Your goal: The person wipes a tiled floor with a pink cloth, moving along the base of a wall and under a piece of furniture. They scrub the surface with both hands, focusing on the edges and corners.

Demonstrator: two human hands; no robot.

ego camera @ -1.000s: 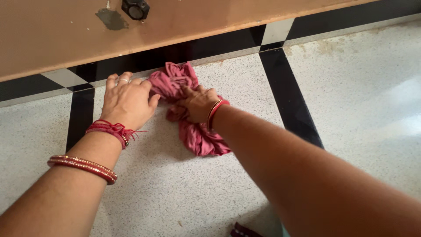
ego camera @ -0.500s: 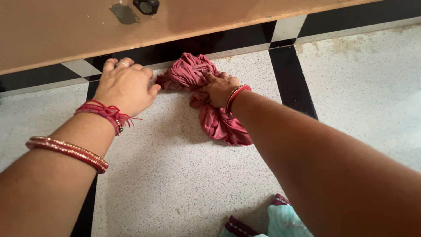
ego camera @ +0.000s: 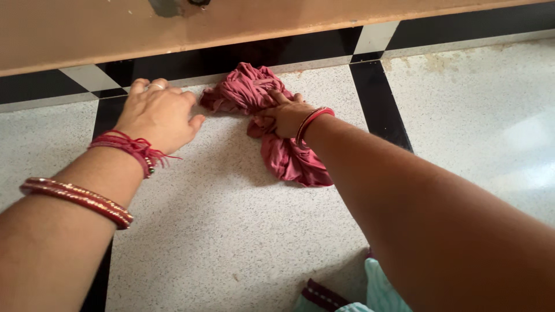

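The crumpled, dusty-pink cotton rag (ego camera: 263,124) lies bunched on the speckled white stone floor (ego camera: 231,231), its far end pushed up close against the black border strip (ego camera: 254,55) that runs under the tan wooden door edge (ego camera: 260,20). Compared with a second ago the rag's far bunch sits a little further from you and more to the right, nearer that strip, so your wiping stroke has carried it towards the skirting.

Your right hand (ego camera: 286,115) presses down on the middle of the rag, fingers (ego camera: 276,98) curled into the folds and clamped on the cloth; a red bangle (ego camera: 312,121) circles the wrist. The near tail of the rag trails out beside your forearm.

Your left hand (ego camera: 159,115) rests flat on the floor just left of the rag, fingers together and holding nothing, the thumb close to the cloth but apart from it. It has stayed planted as a brace. Red thread (ego camera: 136,150) and red-and-gold bangles (ego camera: 78,199) sit on that arm.

A black cross strip (ego camera: 378,104) runs to the right of the rag. Pale teal fabric with a dark trim (ego camera: 347,294) shows at the near edge.
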